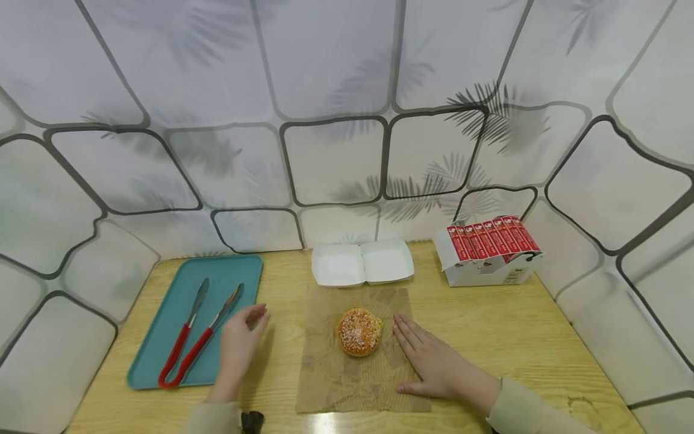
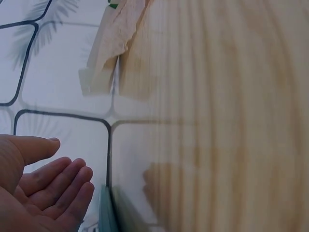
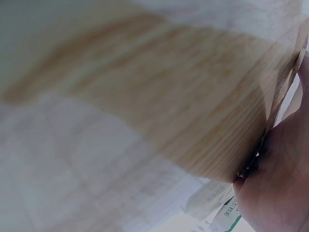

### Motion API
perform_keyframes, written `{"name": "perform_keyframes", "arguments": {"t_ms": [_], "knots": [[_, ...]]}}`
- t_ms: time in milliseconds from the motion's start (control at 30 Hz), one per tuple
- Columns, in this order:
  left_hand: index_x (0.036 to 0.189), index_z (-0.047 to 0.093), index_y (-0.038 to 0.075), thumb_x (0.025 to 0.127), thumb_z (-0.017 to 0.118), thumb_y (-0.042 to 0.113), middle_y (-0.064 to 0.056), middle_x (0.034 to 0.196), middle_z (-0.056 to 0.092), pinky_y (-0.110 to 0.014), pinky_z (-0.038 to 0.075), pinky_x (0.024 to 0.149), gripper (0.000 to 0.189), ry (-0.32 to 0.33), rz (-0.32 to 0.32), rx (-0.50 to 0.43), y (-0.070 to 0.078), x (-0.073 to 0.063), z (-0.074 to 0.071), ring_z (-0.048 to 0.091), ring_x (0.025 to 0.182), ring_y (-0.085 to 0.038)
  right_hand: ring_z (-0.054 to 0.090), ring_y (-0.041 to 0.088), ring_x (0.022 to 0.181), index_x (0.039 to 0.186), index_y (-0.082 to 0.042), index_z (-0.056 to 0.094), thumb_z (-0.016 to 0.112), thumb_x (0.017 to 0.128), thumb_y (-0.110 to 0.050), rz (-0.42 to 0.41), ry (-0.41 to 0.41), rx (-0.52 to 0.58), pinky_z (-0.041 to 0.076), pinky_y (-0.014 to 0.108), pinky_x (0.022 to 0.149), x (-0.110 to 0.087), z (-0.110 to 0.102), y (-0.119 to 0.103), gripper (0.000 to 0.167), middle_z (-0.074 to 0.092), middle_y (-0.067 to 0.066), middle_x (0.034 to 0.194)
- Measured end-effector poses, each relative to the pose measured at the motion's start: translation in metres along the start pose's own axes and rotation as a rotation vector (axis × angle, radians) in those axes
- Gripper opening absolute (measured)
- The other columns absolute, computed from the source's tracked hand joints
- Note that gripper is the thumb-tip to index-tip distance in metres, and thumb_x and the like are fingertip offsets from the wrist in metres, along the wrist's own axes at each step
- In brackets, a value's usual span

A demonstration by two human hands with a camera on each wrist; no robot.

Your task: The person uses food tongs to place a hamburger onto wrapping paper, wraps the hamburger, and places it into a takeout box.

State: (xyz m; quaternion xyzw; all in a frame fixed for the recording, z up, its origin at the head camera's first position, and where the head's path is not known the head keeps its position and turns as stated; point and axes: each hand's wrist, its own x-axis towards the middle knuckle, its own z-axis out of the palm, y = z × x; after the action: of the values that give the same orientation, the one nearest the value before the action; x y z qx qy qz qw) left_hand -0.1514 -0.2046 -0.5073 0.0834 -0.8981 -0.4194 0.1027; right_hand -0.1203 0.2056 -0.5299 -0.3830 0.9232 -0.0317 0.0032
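Observation:
A burger with a seed-topped bun point(image 1: 359, 332) sits on a sheet of brown printed wrapping paper point(image 1: 331, 386), spread on the table. My right hand point(image 1: 434, 361) presses its straight fingers on the paper's right edge, just beside the bun. In the right wrist view, that hand point(image 3: 277, 174) is dark and close to the lens. My left hand point(image 1: 241, 343) hovers between the tray and the paper, holding nothing. Its fingers are loosely bent with the thumb apart, as the left wrist view shows of the left hand point(image 2: 53, 188).
At left, a teal tray point(image 1: 149, 355) bears red-handled tongs point(image 1: 197, 349). An opened white takeaway box point(image 1: 362, 265) stands behind the paper, against the patterned wall covering point(image 1: 336, 163). A white carton point(image 1: 482, 274) of red packets point(image 1: 493, 238) stands at the back right.

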Motion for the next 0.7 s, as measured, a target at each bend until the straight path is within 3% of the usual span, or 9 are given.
{"name": "perform_keyframes", "arguments": {"t_ms": [333,700], "knots": [[0.119,0.076,-0.005,0.099,0.073,0.006,-0.022,0.113,0.080,-0.036,0.066,0.086,0.023,-0.046,0.030,-0.054,0.010,0.007,0.017,0.077,0.103,-0.037,0.030,0.043,0.160,0.161,0.009,0.034,0.042,0.097,-0.082,0.025,-0.051,-0.012,0.042,0.052,0.126,0.002,-0.004,-0.002,0.111,0.026,0.030,0.172],[0.118,0.076,-0.006,0.100,0.072,0.007,-0.024,0.115,0.079,-0.048,0.066,0.090,0.023,-0.124,0.040,-0.084,0.019,0.016,0.038,0.077,0.105,-0.038,0.029,0.044,0.160,0.162,0.008,0.032,0.042,0.097,-0.083,0.029,-0.066,0.002,0.041,0.052,0.127,0.002,-0.004,-0.002,0.112,0.025,0.030,0.172]]}}
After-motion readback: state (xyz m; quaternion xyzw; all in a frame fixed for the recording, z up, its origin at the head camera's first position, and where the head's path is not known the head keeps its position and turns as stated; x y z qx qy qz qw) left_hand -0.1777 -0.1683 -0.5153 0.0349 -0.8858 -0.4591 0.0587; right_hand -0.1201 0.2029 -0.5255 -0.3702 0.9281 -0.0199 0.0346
